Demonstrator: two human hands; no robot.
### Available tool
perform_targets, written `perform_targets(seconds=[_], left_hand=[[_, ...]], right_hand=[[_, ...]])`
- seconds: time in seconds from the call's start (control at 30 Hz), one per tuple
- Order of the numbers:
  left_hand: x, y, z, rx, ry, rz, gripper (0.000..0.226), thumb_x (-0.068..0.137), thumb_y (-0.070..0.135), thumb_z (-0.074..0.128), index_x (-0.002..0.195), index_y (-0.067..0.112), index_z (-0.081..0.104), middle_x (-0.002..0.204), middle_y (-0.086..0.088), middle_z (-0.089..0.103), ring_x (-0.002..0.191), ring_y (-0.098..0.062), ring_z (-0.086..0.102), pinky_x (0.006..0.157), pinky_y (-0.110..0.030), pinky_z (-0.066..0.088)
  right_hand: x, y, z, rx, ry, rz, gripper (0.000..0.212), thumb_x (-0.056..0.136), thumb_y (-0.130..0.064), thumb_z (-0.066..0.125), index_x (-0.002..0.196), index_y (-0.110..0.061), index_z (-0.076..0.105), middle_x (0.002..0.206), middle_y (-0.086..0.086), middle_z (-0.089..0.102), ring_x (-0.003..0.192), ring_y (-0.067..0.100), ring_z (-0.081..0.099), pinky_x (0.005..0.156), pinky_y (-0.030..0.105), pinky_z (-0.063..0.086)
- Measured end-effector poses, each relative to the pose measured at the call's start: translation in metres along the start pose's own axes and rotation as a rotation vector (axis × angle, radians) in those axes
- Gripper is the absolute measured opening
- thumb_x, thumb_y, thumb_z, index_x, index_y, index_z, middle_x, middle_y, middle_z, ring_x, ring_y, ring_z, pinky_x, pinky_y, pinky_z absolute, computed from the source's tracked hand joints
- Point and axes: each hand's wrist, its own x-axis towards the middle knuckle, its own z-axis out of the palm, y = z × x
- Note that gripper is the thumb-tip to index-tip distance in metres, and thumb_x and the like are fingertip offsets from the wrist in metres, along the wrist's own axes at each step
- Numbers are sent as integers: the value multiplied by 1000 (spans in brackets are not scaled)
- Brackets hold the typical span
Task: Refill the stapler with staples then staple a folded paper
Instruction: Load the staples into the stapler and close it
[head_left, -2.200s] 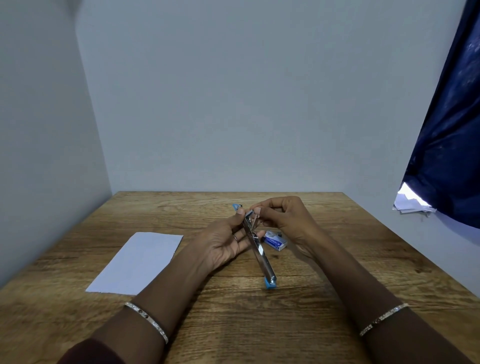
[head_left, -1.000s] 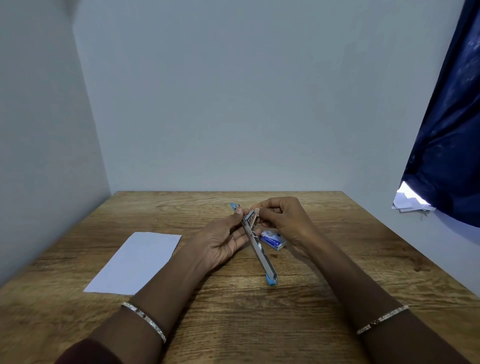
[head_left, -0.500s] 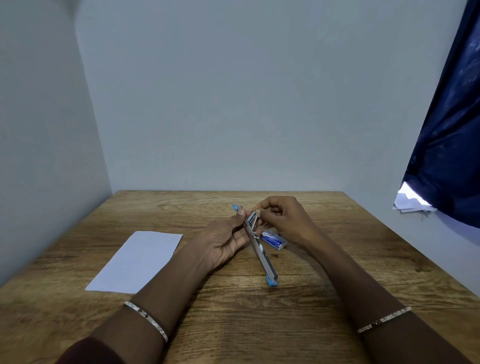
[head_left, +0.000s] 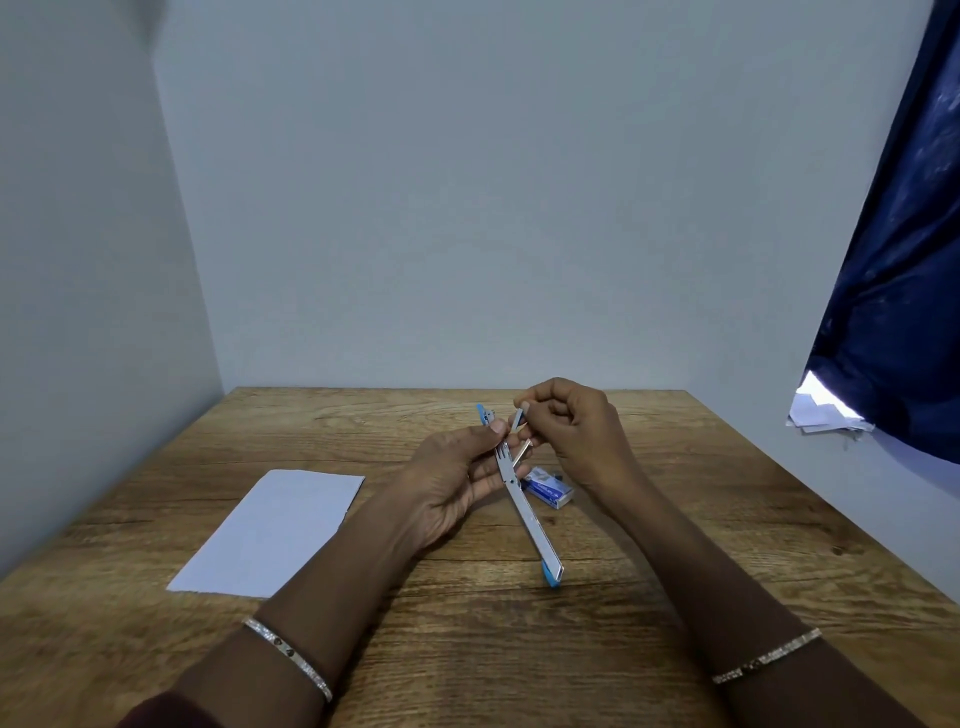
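Stapler (head_left: 525, 512): opened out straight above mid-counter. Its long axis runs far-left to near-right, with a blue tip at each end. Whether the near tip touches the wood is unclear.
Left hand (head_left: 452, 483): grips the stapler's far half, thumb on top, hiding that stretch.
Right hand (head_left: 576, 431): pinches a small metal strip (head_left: 518, 418) just right of the stapler's far end; detail too small to read.
Box (head_left: 549, 489): blue, just right of the stapler, partly hidden behind it.
Paper (head_left: 275, 530): flat, left of the left hand, well apart from the stapler.
Counter (head_left: 519, 654): walls at left and back edges, bare wood between the forearms.
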Motion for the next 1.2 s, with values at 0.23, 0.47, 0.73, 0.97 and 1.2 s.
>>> perform_targets(seconds=[0.23,0.47,0.73,0.97,1.2], left_hand=[[3,-3,2,80,-21,62,33,72,13,80,96,-9,72,83,-20,75,78,-26,77,67,-38,64],[3,-2,0,110,9,112,19,85,9,75,95,-8,73,84,-19,75,79,-27,77,68,-37,64],[3,-2,1,128,32,190,14,88,7,74,78,-3,78,83,-21,74,75,-28,76,64,-34,63],[3,0,-1,174,32,213,15,86,12,76,78,1,80,81,-17,75,75,-24,76,65,-34,63],[2,0,-3,157,-10,189,28,79,16,79,99,-4,76,86,-16,76,84,-26,77,71,-35,63]], right_hand=[[-2,-6,5,37,17,21,11,98,-15,62,99,-13,74,89,-1,73,84,12,65,79,42,56],[-5,-7,11,256,5,189,15,100,-19,61,100,-14,75,95,7,69,87,15,61,77,33,52],[-8,-12,14,623,-69,439,17,98,-19,64,89,-12,76,76,12,73,62,23,69,59,37,60],[-4,-12,1,114,-70,139,16,94,-25,69,108,-26,75,99,-5,74,92,15,68,81,31,56],[-2,-17,-6,-193,-84,-70,9,89,-21,76,96,-22,81,89,-10,79,87,4,71,78,28,55]])
